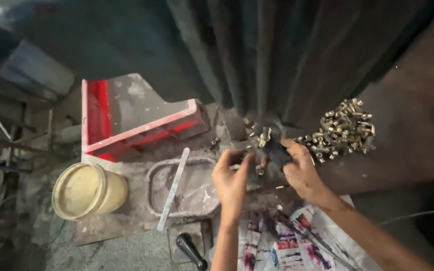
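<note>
Brass fittings (345, 131) lie heaped at two o'clock, within reach; your right hand (301, 170) closes on a dark tool (277, 150) while your left hand (231, 180), fingers curled, pinches one small piece (260, 169).

**Colours on this workbench, quick rundown**

So the tray (126, 120) is bright red along its walls, with a dusty grey-white floor inside. The bucket (87, 189) next to it is pale cream-yellow all over. The pile of small fittings (345, 129) is shiny brass-gold, and the piece (264, 136) above the hands has the same brass tone. The right hand (300, 170) grips something black (278, 153). The flat strip (174, 188) is whitish-grey, lying over a murky grey basin (183, 186). The newspaper (297, 246) underneath has red, pink and blue print on white. The handle (191, 250) is black.
</note>
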